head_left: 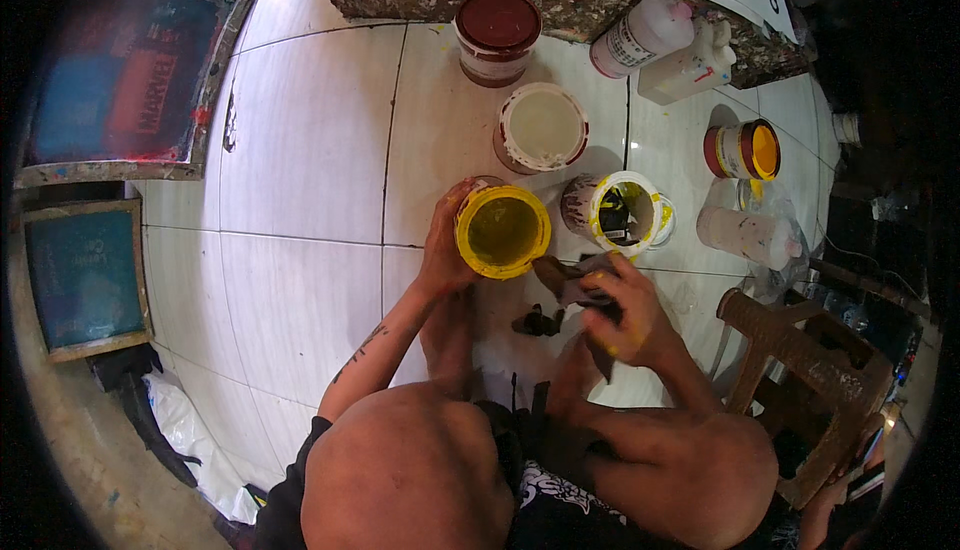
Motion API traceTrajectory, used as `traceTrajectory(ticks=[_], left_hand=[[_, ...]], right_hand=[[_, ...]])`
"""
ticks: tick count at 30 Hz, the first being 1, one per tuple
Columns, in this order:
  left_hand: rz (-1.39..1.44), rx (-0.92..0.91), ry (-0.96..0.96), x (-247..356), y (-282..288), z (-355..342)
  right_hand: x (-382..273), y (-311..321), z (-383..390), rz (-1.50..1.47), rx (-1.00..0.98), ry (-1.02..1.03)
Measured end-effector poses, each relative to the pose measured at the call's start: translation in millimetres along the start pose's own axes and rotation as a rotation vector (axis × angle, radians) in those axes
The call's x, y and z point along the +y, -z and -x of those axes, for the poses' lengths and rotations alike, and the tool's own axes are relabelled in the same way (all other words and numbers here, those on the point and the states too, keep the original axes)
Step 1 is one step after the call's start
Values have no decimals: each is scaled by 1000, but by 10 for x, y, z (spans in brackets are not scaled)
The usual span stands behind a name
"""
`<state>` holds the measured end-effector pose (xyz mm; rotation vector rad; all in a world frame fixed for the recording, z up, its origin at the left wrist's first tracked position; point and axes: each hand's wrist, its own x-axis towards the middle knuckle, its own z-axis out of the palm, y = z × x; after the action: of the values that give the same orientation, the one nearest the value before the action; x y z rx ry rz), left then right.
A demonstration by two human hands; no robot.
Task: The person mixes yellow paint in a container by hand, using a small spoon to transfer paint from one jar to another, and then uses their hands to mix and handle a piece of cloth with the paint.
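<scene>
A: Left hand status?
B: Left hand (445,242) part-closed, curved round the left wall of the yellow-rimmed tub (544,234). Tub sits just right of that palm, mouth toward the camera. Can't tell if its base is on the floor.
A: Right hand?
B: Right hand (628,312) mostly closed, fingers bent, pinching a dark cloth (575,284). Yellow smears on the fingers. Cloth sticks out leftward from the grip, one end right by the tub's lower right rim. Contact: can't tell.
A: Anything near the right hand?
B: Dark scrap (541,321) on the tiled floor (300,165), left of it. White streaked tub (578,205) just beyond it, dark items inside.
A: Farther out?
B: White-rimmed tub (506,122) beyond the left hand, slightly right, pale inside. Dark red lidded can (498,22) past that. Yellow-orange tin (731,153) well off, beyond and right of the right hand; a bottle lying on its side (745,235) is nearer. Brown stool (825,360) right of that hand.
A: Left side?
B: Two framed screens (85,275), well left of the left hand.
</scene>
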<state>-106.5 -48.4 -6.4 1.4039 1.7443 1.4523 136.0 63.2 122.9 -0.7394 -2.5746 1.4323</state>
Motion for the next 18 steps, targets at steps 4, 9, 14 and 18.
traceTrajectory(ticks=[4,9,14,18], left_hand=[[-50,-10,-35,-85,-32,22],[25,17,-44,-118,-57,16],[-13,1,8,-95,-38,23],[-67,-2,-81,-29,-40,26]], right_hand=[[47,-679,37,423,-34,42],[886,-1414,368,783,-99,252],[442,-747,150,231,-294,-109],[-266,71,-227,-183,-35,-64]])
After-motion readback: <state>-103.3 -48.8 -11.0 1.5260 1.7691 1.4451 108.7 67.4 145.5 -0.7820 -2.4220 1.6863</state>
